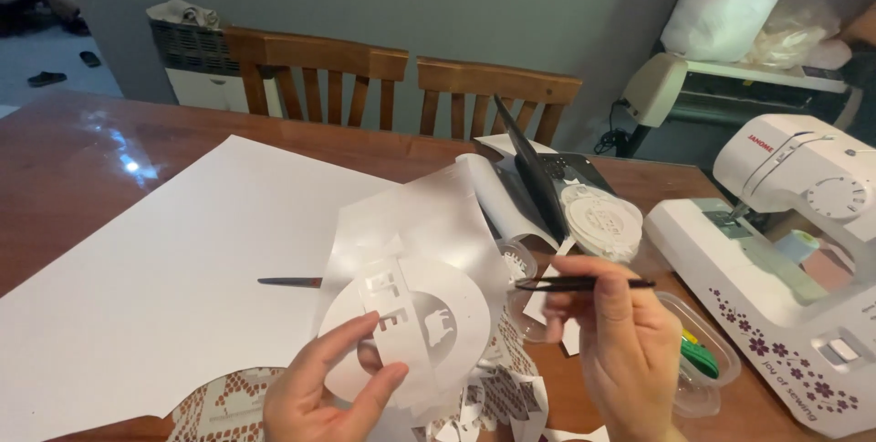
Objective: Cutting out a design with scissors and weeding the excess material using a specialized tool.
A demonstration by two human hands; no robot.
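Observation:
My left hand (324, 387) holds up a white round paper cutout (411, 323) with cut-out letters and a small animal shape, backed by a clear film sheet (420, 218) that curls upward. My right hand (611, 342) pinches black tweezers (584, 284), held level with the tip pointing left toward the cutout's right edge. Paper scraps (502, 396) lie under both hands.
A large white sheet (164, 260) covers the wooden table (55, 159), with a thin dark tool (290, 282) on it. A white sewing machine (785, 260) stands at right, clear plastic containers (703, 360) beside it. A dark tablet (538, 177) leans up behind; two wooden chairs (319, 77) at back.

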